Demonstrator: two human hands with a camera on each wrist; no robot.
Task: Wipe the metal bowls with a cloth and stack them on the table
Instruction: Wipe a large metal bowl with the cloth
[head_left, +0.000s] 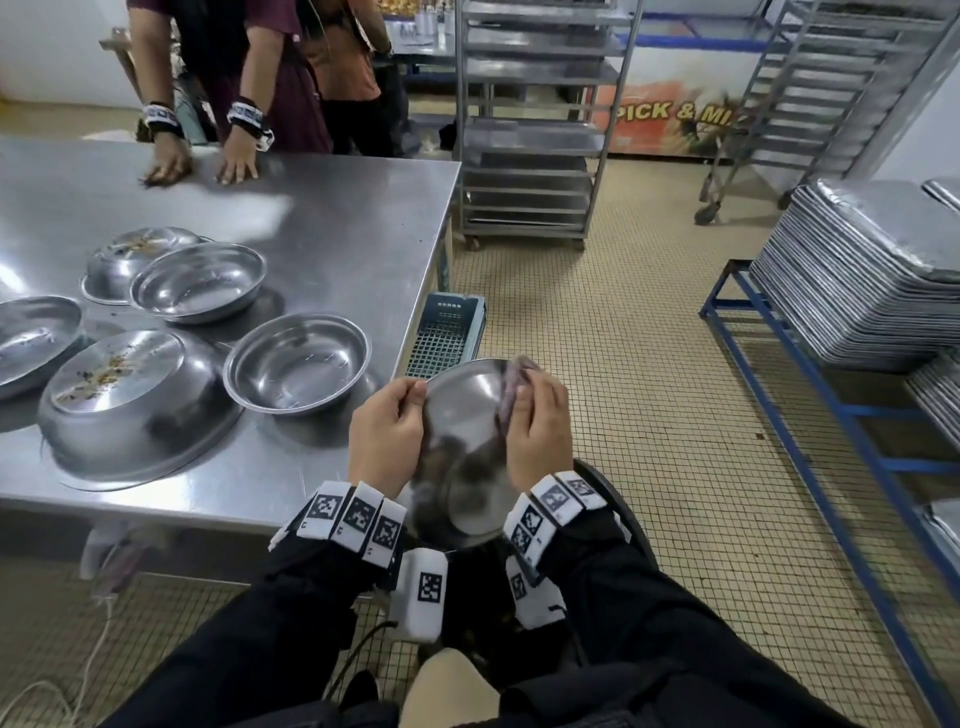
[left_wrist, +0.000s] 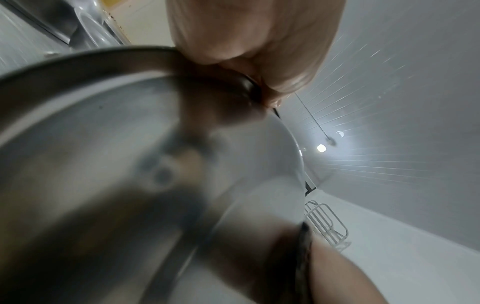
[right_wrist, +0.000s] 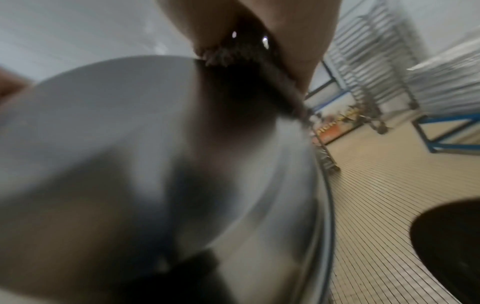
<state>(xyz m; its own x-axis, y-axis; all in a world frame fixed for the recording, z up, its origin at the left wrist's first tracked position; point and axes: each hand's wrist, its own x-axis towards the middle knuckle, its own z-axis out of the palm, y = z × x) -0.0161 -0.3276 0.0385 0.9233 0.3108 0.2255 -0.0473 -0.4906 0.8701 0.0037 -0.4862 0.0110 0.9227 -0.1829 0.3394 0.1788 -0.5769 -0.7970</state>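
Wiping a held bowl (head_left: 467, 415), off the worktop's (head_left: 337, 208) near right corner.

Left hand (head_left: 384, 431) clamped on rim, right hand (head_left: 537, 426) pinching cloth (head_left: 511, 384) over opposite rim. Best done w/ firm left grip, bowl turned bit by bit, cloth swept rim to centre, then outside. Five more bowls (head_left: 296, 364) on worktop towards left edge, two upturned w/ crumbs, no stack yet. Head view alone shows those; left wrist view gives thumb on rim close up (left_wrist: 249, 41), right wrist view the cloth's frayed edge (right_wrist: 233, 55).
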